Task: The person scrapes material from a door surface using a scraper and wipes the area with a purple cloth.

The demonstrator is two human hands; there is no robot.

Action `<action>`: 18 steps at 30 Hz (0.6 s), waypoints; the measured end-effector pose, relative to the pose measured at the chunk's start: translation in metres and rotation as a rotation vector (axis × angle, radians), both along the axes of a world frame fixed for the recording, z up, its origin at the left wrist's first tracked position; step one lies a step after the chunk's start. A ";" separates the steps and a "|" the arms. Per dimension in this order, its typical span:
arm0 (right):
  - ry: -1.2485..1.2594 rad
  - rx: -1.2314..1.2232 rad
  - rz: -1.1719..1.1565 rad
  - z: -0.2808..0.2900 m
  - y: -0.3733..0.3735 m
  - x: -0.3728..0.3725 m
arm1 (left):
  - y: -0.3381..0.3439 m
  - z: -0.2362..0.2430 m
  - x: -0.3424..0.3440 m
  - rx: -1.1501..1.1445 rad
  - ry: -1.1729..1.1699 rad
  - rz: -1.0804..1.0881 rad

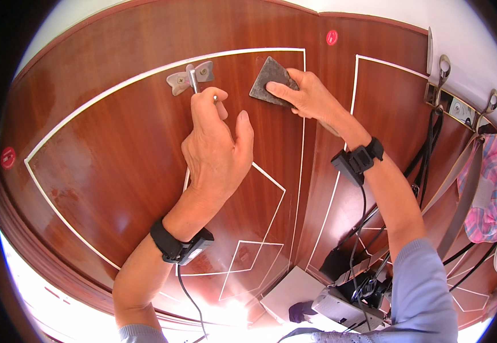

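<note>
A butterfly-shaped wall hook (180, 83) is fixed with screws to a glossy red-brown wood panel (122, 148). My left hand (217, 143) is at its metal prong, fingers curled around the lower part and thumb standing apart. The prong's tip shows beside my index finger; the rest is hidden behind the fingers. To the right, my right hand (311, 94) pinches a thin, dark grey square piece (271, 81) by its right side, thumb on the front. The square is tilted, close to the panel; I cannot tell whether it touches.
White lines (304, 171) frame the panels. Red round stickers (332, 37) mark the wood. At right, metal hooks (491, 102) carry straps and a pink plaid cloth (491, 183). Below sits a grey box (346, 306) with black cables. Cables trail from both wrist bands (183, 243).
</note>
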State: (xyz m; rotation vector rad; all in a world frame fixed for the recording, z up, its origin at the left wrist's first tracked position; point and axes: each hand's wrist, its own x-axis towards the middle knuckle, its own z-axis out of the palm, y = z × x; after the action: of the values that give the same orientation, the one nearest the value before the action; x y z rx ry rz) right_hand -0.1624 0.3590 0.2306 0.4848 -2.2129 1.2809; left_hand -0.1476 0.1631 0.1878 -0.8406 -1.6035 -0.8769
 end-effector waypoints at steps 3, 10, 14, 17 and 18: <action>0.094 0.124 -0.037 0.007 0.008 -0.011 | 0.003 0.001 0.003 0.011 -0.029 -0.002; 0.227 0.371 -0.045 0.019 0.022 -0.023 | 0.003 -0.003 -0.001 0.008 -0.016 0.041; 0.215 0.432 -0.046 0.024 0.023 -0.025 | 0.003 -0.001 0.003 0.022 0.002 0.013; 0.215 0.458 -0.048 0.026 0.025 -0.025 | 0.004 -0.001 0.002 0.013 0.007 0.021; 0.213 0.470 -0.056 0.025 0.024 -0.025 | 0.004 -0.002 0.002 0.014 0.009 0.023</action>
State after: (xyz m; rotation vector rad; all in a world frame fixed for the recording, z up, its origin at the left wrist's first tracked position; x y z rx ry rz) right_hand -0.1874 0.3833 0.2561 0.6920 -2.3163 0.6368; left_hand -0.1454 0.1668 0.1862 -0.8137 -1.5951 -0.8658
